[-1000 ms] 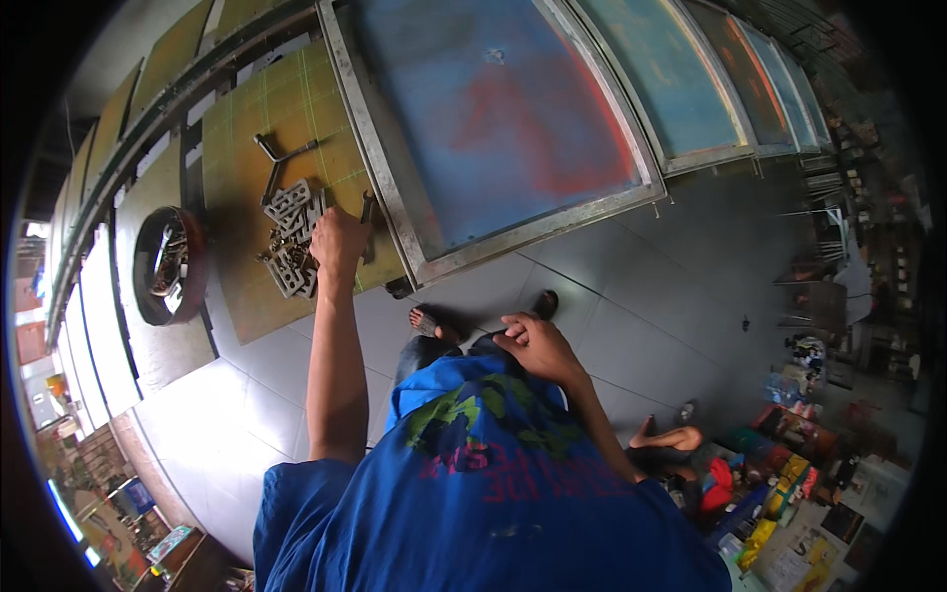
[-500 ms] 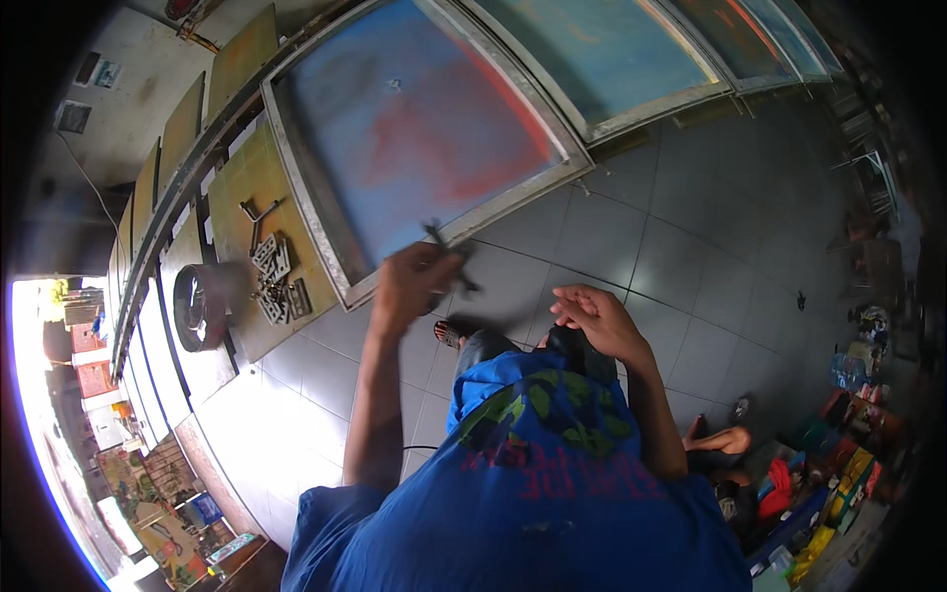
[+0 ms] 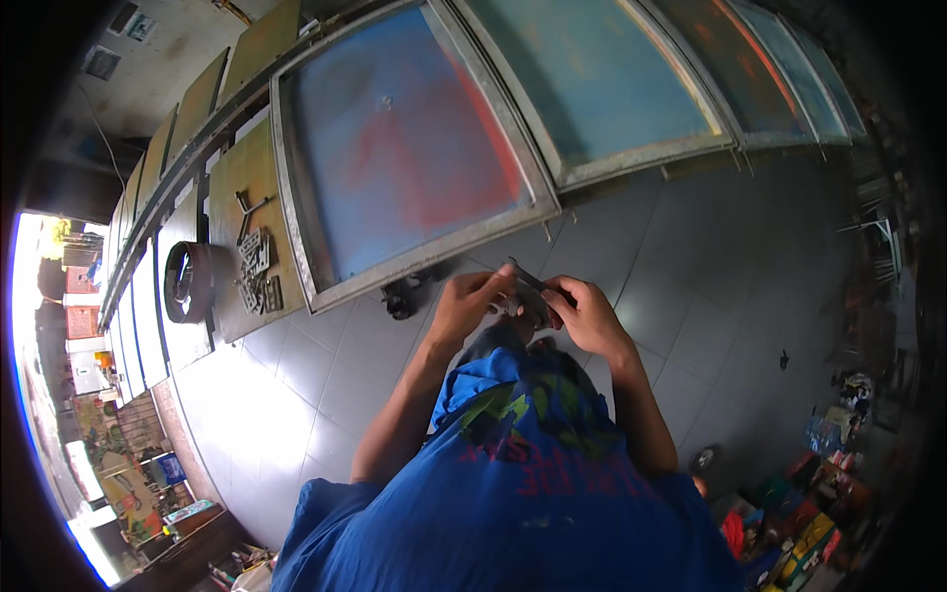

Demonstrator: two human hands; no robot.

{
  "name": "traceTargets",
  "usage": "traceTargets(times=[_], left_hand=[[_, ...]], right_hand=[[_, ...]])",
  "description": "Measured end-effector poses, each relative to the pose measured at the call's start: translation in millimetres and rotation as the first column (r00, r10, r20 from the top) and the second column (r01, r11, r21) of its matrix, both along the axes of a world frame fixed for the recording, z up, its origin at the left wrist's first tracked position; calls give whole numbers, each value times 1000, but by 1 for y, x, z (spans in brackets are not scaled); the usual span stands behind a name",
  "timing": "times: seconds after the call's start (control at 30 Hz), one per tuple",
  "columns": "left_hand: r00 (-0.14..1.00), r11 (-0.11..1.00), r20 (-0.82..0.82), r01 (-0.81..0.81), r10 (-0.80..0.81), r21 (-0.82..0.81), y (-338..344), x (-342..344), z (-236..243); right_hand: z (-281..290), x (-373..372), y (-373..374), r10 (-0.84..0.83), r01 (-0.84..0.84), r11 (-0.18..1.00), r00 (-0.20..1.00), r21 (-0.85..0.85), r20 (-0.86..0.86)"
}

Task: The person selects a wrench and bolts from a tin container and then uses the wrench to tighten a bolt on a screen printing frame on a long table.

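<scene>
In front of my body, over the floor, both hands meet around a small dark metal piece (image 3: 531, 282), longish and thin at its upper end. My left hand (image 3: 468, 308) pinches its left side between thumb and fingers. Curled fingers of my right hand (image 3: 592, 318) grip the right side. The fingers cover much of the piece, so its exact kind cannot be made out. Just beyond the hands lies the near edge of a metal-framed mesh screen (image 3: 395, 148), blue with a red patch; neither hand touches it.
More framed screens (image 3: 592, 89) continue to the right. On a yellowish board (image 3: 229, 187) at the left lie several metal hinge-like plates (image 3: 258, 276) and a Y-shaped metal tool (image 3: 247, 212). A round brown container (image 3: 187, 283) stands beside them. Assorted items (image 3: 809, 513) clutter the right floor.
My left hand, holding the dark metal piece, has moved right and down from the screen's near corner. My right hand, earlier apart and empty-looking, now grips the piece too.
</scene>
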State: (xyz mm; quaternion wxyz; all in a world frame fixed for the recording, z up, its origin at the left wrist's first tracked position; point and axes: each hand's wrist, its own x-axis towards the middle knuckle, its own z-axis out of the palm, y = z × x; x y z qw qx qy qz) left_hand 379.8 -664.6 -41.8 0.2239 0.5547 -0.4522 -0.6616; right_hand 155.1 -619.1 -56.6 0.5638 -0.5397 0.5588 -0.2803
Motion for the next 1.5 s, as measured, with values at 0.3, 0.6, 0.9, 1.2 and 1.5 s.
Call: traceTargets(times=[0.3,0.6,0.9,1.2,1.5], left_hand=[[472,771,-641,-547,605,325,-25,29,-132],[503,580,-292,-739,813,342,-21,19,-97],[862,972,452,-225,229,-62,-30,9,-35],[574,637,618,204,537,-744,-104,-49,-56],[532,640,638,216,556,-738,-111,-52,-65]], right_hand=[[12,-76,-57,-57,-130,952,814,-277,-578],[-15,-80,-105,123,-294,924,833,-243,-540],[-16,-82,-117,101,-389,836,803,-388,-587],[-12,-84,-140,244,-555,736,751,-387,-614],[-29,-82,-129,183,-494,749,794,-441,-579]])
